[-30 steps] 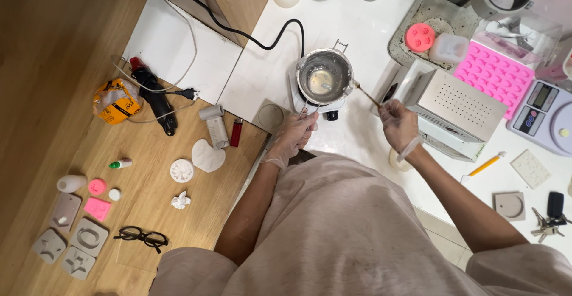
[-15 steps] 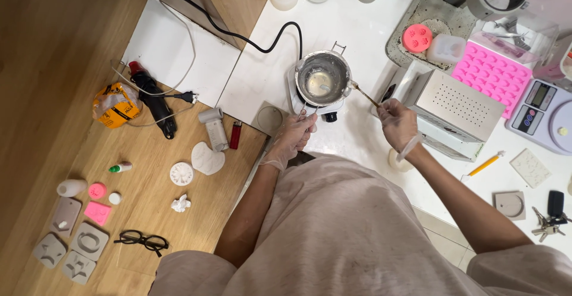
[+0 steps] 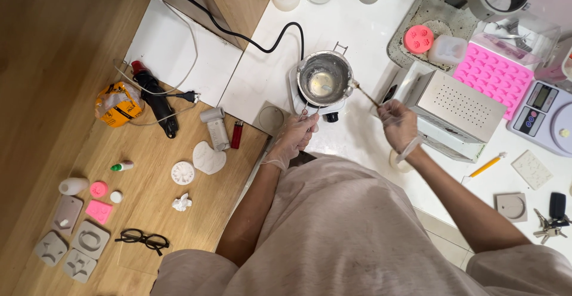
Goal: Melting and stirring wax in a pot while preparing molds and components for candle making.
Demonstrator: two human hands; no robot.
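The left hand (image 3: 294,136) is closing around the wire handle of the pot (image 3: 325,81), and the right hand (image 3: 398,125) is pinching the near end of a thin stick (image 3: 367,95), whose far tip is resting at the pot's right rim. Both hands are wearing thin clear gloves.

From the head camera, the pot is sitting on a small white heater (image 3: 326,107) near the middle of the white counter (image 3: 357,28), close to its front edge, with a black cord (image 3: 250,39) running off toward the back left corner. A little pale liquid is pooling in the bottom of the pot.

To stir well, the left hand should be keeping the handle steady so the pot is not sliding off the heater, while the stick is dipping down into the pool rather than riding the rim. Small slow circles look wise, since the liquid is shallow and probably hot. The metal box (image 3: 459,108) is standing just beside the right hand, so the wrist has little room to swing rightward. The pink mould (image 3: 494,75) is lying behind that box, toward the counter's right edge.
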